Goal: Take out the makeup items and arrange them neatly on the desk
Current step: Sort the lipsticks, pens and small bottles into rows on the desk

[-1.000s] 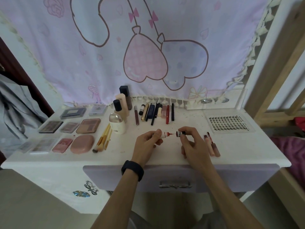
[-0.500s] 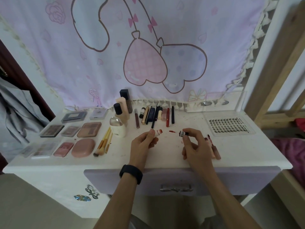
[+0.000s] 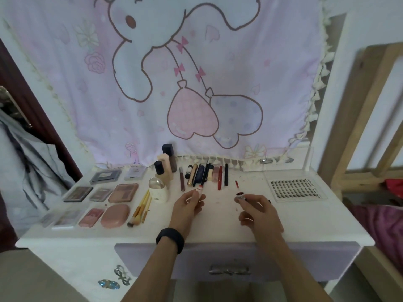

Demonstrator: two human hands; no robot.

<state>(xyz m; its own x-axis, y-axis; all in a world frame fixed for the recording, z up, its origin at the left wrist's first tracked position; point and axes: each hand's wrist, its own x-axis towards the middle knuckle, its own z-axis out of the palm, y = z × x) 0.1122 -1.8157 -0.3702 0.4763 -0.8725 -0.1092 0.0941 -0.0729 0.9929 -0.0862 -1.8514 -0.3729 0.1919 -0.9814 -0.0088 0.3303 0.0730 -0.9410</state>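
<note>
- White desk [image 3: 218,227] with a lilac drawer front below; both bare hands are over its middle.
- The left hand [image 3: 187,205], with a black band [image 3: 170,239] on the wrist, pinches a small tube [image 3: 199,189] between thumb and fingertips, the tube's red-edged mouth pointing up and away.
- The right hand [image 3: 257,211] pinches the dark cap [image 3: 239,195] in its fingertips; a thin red wand [image 3: 237,184] sticks out of the cap, away from the person. Cap and tube are apart.
- Flat palettes [image 3: 123,192] lie in rows on the desk's left part, with brushes [image 3: 141,207] just right of them.
- Bottles [image 3: 166,166] stand at the back, beside a row of pens and sticks [image 3: 205,174].
- A clear tray of false lashes [image 3: 293,189] lies at the right.
</note>
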